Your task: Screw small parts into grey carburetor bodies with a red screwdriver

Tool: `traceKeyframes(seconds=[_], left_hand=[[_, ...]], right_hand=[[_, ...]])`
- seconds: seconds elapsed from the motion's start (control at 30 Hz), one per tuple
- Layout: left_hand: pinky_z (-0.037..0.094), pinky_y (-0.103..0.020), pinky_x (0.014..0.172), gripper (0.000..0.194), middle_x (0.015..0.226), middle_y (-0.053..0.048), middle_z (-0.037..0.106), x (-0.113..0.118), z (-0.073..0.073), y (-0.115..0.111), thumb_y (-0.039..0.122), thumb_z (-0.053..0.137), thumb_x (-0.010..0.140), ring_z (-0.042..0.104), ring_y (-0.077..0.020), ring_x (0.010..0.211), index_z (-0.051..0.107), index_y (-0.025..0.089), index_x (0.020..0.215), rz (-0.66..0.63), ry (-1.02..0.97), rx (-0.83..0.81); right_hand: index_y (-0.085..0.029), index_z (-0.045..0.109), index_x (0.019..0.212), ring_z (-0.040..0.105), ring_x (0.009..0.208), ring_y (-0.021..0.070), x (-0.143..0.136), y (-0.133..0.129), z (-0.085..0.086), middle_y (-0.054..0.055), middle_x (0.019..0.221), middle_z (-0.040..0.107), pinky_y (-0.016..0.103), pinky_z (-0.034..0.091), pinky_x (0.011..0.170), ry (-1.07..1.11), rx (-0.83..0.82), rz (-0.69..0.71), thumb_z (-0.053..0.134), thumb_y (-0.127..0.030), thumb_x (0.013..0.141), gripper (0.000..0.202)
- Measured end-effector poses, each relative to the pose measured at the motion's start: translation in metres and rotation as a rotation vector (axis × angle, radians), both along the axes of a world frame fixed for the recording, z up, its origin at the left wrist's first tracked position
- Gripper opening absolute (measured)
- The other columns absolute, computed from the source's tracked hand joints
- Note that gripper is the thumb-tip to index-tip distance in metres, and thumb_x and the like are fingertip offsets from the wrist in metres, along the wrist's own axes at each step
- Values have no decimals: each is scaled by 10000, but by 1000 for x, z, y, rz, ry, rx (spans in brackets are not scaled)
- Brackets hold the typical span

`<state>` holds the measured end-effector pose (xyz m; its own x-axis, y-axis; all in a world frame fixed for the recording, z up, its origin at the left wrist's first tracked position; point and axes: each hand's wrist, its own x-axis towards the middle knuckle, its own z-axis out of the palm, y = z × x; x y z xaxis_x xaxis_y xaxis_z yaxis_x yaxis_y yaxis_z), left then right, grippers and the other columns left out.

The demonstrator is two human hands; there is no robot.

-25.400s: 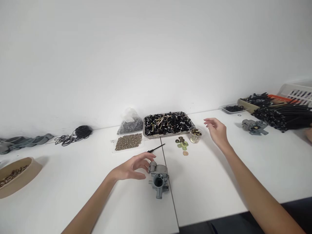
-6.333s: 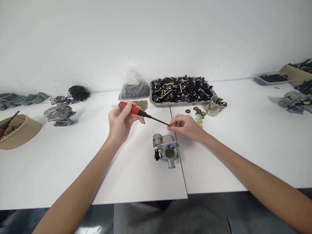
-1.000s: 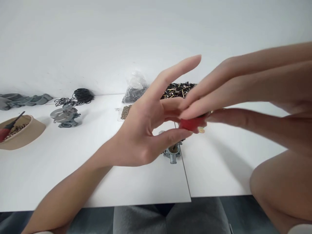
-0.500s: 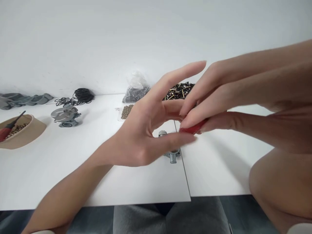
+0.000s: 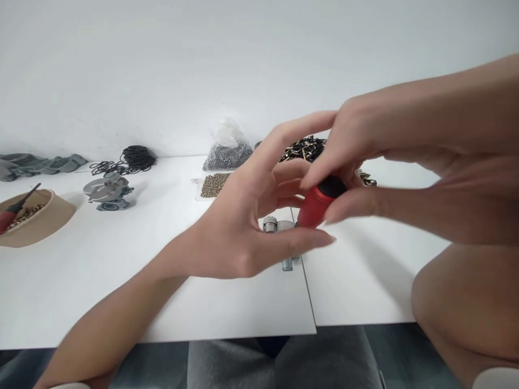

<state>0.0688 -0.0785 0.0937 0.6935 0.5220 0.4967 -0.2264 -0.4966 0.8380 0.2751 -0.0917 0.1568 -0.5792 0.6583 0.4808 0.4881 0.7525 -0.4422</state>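
- Handle [image 5: 311,208], red with a black end cap, is slanting between our two hands, above the white table [image 5: 227,310].
- With our right hand [image 5: 397,140] we are clamping it near the cap, thumb on one side and fingers on the other.
- Our left hand [image 5: 239,232] is curving around the lower end, its thumb and fingers standing apart, leaving us unable to tell whether they are touching the handle.
- Beyond our left thumb, a grey metal body [image 5: 285,226] is sitting on the table beside the seam, partly hiding from us.
- Behind our hands, a clear bag [image 5: 229,154] of dark pieces is leaning by the wall, with brassy beads [image 5: 214,185] lying in front and a heap of black parts [image 5: 303,148] showing to its right.
- Further left, another metal body [image 5: 107,193] is resting near a beige bowl [image 5: 52,222], where a second red-handled tool [image 5: 18,208] is leaning.
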Motion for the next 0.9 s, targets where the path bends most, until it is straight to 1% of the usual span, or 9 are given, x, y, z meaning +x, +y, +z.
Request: traceKeyframes(seconds=[0.13, 0.2, 0.3, 0.37, 0.43, 0.57, 0.67, 0.77, 0.9], left_hand=[[624, -322, 744, 620, 1060, -38, 597, 2, 0, -1, 34, 758, 731, 655, -183, 938, 516, 240, 1264, 123, -22, 35], [618, -287, 713, 518, 1020, -20, 629, 0, 0, 1, -27, 714, 736, 669, -165, 902, 594, 222, 1175, 134, -71, 85], [625, -307, 809, 552, 1057, -23, 651, -2, 2, 4, -43, 638, 798, 681, -172, 992, 572, 230, 1273, 29, -85, 122], [623, -337, 846, 603, 1084, -34, 653, -1, 2, 4, 6, 615, 847, 676, -177, 1021, 485, 261, 1378, 2, -37, 71], [619, -334, 837, 635, 1106, -43, 643, 1, 1, 3, 55, 676, 827, 665, -178, 1018, 454, 268, 1382, 16, -9, 36], [607, -271, 670, 533, 903, -10, 590, 4, -1, 2, 64, 782, 716, 622, -135, 818, 556, 190, 1182, 124, -36, 24], [619, -290, 717, 410, 915, -6, 608, 2, 0, 3, 19, 720, 752, 638, -143, 837, 629, 189, 1114, 139, -80, 85], [619, -320, 854, 492, 1026, -11, 649, 0, 2, 3, -23, 667, 784, 663, -154, 939, 643, 229, 1206, 87, -70, 114], [616, -305, 783, 439, 1109, -48, 657, -1, 3, -1, -15, 615, 829, 663, -179, 992, 642, 216, 1201, 67, -56, 84]], right_hand=[[-213, 406, 488, 214, 357, 60, -19, 0, -5, -67, 373, 312, 322, 329, 414, -50, 340, -61, 772, -443, 785, 524], [-238, 510, 561, 374, 400, 69, -17, 2, -3, -55, 489, 493, 298, 401, 431, -60, 288, 11, 727, -501, 821, 429], [-331, 710, 924, 661, 759, 122, -3, 7, 2, -64, 959, 715, 271, 555, 646, -195, 171, 169, 634, -379, 908, 91], [-383, 725, 991, 678, 833, 135, 4, 8, 3, -81, 1011, 717, 279, 562, 666, -262, 146, 180, 572, -307, 932, 181], [-353, 727, 836, 648, 694, 134, 0, 6, 1, -43, 796, 697, 291, 526, 573, -249, 163, 94, 577, -339, 926, 175], [-249, 520, 527, 515, 501, 141, -19, -1, -5, -4, 446, 424, 319, 414, 452, -172, 204, -98, 656, -543, 857, 462], [-271, 648, 676, 594, 625, 155, -17, -1, -4, 4, 651, 603, 319, 457, 513, -164, 178, -34, 658, -520, 864, 312], [-358, 725, 942, 650, 806, 148, -2, 4, -1, -37, 995, 691, 298, 521, 632, -216, 121, 117, 619, -338, 901, 116], [-386, 694, 990, 626, 744, 126, 8, 7, 2, -62, 1023, 694, 287, 528, 601, -266, 144, 87, 601, -282, 899, 167]])
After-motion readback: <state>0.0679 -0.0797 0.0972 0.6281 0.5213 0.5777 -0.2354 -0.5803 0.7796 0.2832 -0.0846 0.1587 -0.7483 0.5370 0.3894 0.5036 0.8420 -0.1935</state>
